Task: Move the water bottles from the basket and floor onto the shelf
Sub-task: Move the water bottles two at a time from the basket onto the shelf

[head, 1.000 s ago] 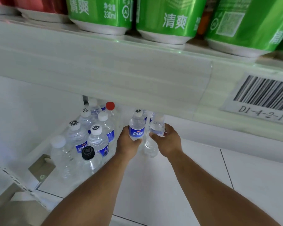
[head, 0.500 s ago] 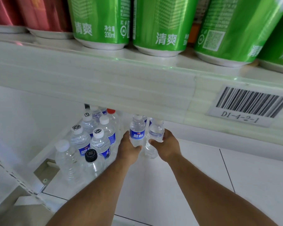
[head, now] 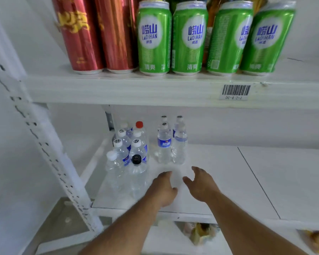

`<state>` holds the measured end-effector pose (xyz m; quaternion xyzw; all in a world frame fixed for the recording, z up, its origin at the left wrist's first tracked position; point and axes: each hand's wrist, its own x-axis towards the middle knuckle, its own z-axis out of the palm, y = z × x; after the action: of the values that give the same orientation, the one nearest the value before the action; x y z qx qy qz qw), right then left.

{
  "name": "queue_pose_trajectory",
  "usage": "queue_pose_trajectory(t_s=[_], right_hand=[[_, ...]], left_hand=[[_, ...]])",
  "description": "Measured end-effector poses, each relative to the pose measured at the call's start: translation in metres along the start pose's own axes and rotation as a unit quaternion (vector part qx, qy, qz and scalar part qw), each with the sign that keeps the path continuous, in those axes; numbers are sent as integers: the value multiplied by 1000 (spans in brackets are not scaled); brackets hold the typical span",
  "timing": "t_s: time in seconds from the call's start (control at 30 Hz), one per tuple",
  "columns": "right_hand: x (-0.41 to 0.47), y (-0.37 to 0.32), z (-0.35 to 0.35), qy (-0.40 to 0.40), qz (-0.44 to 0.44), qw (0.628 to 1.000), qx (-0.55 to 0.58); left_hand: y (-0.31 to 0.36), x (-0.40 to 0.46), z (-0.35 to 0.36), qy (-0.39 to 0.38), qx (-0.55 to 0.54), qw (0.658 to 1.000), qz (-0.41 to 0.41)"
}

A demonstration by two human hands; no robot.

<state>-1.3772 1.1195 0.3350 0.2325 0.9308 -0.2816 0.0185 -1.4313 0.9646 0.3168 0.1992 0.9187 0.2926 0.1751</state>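
Two clear water bottles stand side by side on the white shelf (head: 219, 177): a blue-labelled bottle (head: 164, 144) and a bottle without a visible label (head: 180, 146). Two more bottles stand behind them. To the left is a cluster of several water bottles (head: 129, 153) with white caps, plus one with a red cap and one with a black cap. My left hand (head: 163, 188) and my right hand (head: 201, 184) hover over the shelf in front of the two bottles, both empty with fingers apart. No basket is in view.
The shelf above (head: 136, 89) holds red cans (head: 98, 34) and green cans (head: 190, 39) and carries a barcode label (head: 235, 92). A perforated white upright (head: 50, 153) stands at the left. Colourful packets (head: 201, 232) show on the shelf below.
Both hands have let go of the two bottles, which now stand on the shelf, and have drawn back toward me. My head has moved back, showing more of the shelves.
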Motion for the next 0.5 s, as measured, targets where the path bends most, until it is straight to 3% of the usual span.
queue_pose_trajectory(t_s=[0.2, 0.5], right_hand=[[-78, 8, 15, 4, -87, 984, -157], [-155, 31, 24, -28, -109, 972, -206]], left_hand=[[-9, -70, -5, -28, 165, 985, 42], [-9, -146, 19, -40, 216, 975, 29]])
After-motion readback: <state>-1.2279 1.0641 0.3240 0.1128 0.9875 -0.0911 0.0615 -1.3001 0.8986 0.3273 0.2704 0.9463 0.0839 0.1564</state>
